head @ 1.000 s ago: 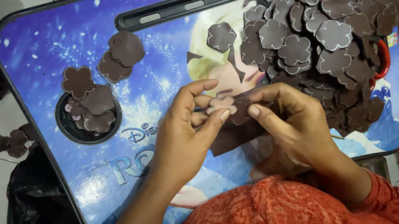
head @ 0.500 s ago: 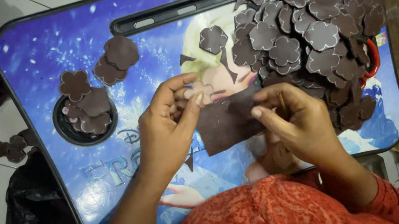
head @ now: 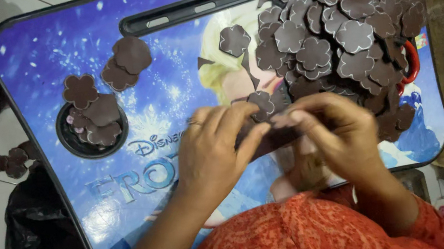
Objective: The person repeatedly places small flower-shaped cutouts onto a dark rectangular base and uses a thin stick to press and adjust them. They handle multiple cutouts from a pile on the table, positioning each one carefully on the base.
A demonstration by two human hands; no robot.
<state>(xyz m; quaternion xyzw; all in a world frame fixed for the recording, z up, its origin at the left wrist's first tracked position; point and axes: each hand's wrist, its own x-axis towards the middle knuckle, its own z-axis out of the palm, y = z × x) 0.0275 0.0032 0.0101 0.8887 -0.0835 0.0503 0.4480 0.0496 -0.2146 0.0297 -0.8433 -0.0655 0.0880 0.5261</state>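
Note:
My left hand point(head: 215, 150) and my right hand point(head: 331, 130) meet over the middle of a blue printed lap table point(head: 106, 90). Together they pinch a dark brown foam sheet point(head: 273, 137), which lies mostly hidden under the fingers. A brown flower-shaped cutout point(head: 262, 103) sits at the fingertips of my left hand. A big heap of brown flower cutouts point(head: 339, 31) covers the table's right part, just beyond my right hand.
A round cup recess point(head: 90, 129) at the table's left holds a few cutouts, with more cutouts point(head: 126, 62) beside it. A slot point(head: 190, 11) runs along the far edge. Red scissor handles point(head: 411, 64) peek from under the heap. Dark scraps point(head: 6, 162) lie on the floor.
Both hands have drawn closer together over the brown sheet, and the fingers now cover most of it. The view has shifted slightly.

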